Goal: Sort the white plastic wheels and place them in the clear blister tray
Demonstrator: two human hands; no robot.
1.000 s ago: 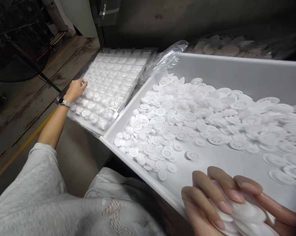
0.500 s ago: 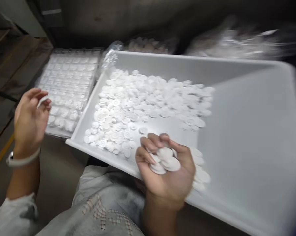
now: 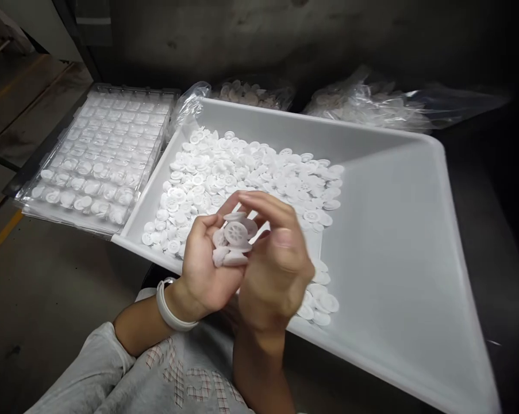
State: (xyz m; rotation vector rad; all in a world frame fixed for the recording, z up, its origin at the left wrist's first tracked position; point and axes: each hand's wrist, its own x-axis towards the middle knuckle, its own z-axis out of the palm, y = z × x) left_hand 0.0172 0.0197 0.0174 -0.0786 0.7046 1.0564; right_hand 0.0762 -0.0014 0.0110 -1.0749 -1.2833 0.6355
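Observation:
Several small white plastic discs (image 3: pixel 235 234), one with a spoked face, lie heaped in the cupped palm of my left hand (image 3: pixel 207 261). That hand wears a white wristband and is curled around them. Against it, my right hand (image 3: pixel 276 264) arches over the heap with its fingers bent and apart; its back faces me and is smeared by motion. Whether any disc stays inside the right palm is hidden. Both hands are above the near edge of a light grey tray (image 3: pixel 388 230), where a large spread of loose discs (image 3: pixel 250 167) covers the left half.
Left of the tray is a stack of clear blister trays (image 3: pixel 108 144), with white discs in its near rows. Behind stand clear plastic bags (image 3: pixel 371 106) of pale parts. A smaller group of discs (image 3: pixel 319 302) lies at the tray's near edge. A dark wall rises behind.
My left hand has come right from beside the blister trays to meet my right hand. The discs held in my right hand now rest in my left palm.

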